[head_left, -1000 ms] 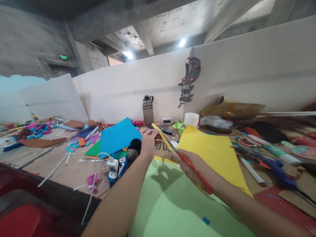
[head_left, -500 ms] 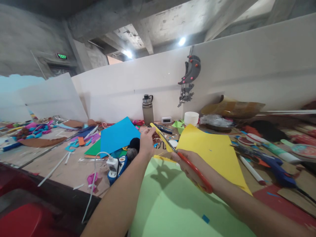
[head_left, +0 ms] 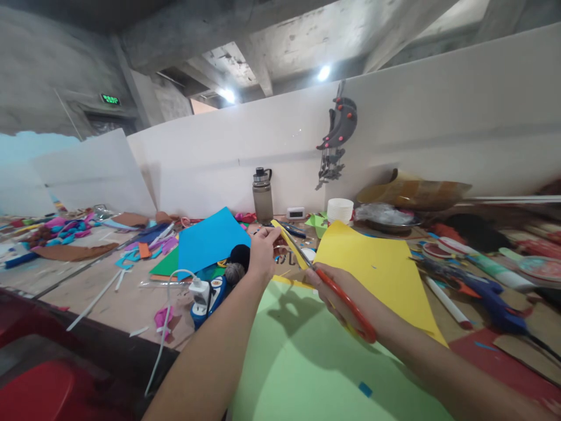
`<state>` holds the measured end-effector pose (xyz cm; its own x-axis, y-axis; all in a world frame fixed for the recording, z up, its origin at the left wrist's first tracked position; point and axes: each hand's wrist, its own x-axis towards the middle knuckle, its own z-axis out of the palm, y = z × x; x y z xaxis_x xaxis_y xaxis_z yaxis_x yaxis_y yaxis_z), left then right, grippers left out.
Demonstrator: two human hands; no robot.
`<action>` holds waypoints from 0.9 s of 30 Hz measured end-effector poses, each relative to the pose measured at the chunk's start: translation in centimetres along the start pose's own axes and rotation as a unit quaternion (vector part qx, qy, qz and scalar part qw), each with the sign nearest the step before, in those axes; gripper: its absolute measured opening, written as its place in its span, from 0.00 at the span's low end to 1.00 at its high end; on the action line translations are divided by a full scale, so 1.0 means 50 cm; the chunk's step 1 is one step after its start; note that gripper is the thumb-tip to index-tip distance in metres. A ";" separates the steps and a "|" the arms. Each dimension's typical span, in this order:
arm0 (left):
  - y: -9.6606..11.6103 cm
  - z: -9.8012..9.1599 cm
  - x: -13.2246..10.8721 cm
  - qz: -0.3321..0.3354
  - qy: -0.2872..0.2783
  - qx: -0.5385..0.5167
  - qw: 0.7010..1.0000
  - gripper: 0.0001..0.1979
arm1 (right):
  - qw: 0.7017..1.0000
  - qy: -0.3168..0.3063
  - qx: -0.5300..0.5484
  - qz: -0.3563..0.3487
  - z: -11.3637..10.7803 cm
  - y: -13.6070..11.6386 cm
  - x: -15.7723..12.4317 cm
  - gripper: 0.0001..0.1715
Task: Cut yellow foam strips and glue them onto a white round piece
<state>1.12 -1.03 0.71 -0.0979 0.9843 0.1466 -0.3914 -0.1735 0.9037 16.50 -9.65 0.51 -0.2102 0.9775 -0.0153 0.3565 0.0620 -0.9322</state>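
Note:
My left hand pinches a narrow yellow paper strip near its upper end, holding it above the table. Red-handled scissors are in my right hand, fingers wrapped round the handles. Their blades point up and left, lying along the strip. Under both hands lies a light green sheet, with their shadow on it and a small blue paper scrap. A large yellow sheet lies just beyond my right hand.
Left of my arm are a blue sheet, a power strip with a white cable, and dark yarn balls. A bottle and white cups stand by the partition. At right lies a blue glue gun.
My left hand and the yellow strip have shifted slightly to the right. The strip's angle against the blades differs a little. The scissors stay in nearly the same place.

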 end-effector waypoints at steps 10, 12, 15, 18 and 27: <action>0.000 0.000 0.001 0.005 -0.009 -0.002 1.000 0.15 | 0.999 -0.005 -0.014 0.030 -0.001 0.000 -0.002 0.25; 0.000 0.000 0.001 0.003 -0.008 -0.006 1.000 0.14 | 1.000 -0.006 -0.010 0.024 -0.001 0.002 -0.001 0.25; 0.001 -0.001 0.001 0.000 -0.006 -0.011 1.000 0.14 | 1.000 -0.004 -0.014 0.002 -0.001 0.005 0.000 0.26; 0.004 -0.002 0.002 0.000 -0.001 -0.007 1.000 0.13 | 1.000 -0.008 -0.022 -0.006 -0.002 0.003 -0.001 0.25; 0.010 -0.005 0.004 -0.008 -0.006 0.008 1.000 0.14 | 1.000 -0.010 -0.004 -0.013 0.000 0.006 0.005 0.24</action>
<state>0.67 -0.94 1.06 -0.0810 0.9873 0.1370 -0.3787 -0.1576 0.9120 16.56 -9.38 0.23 -0.2383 0.9712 0.0011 0.3575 0.0888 -0.9297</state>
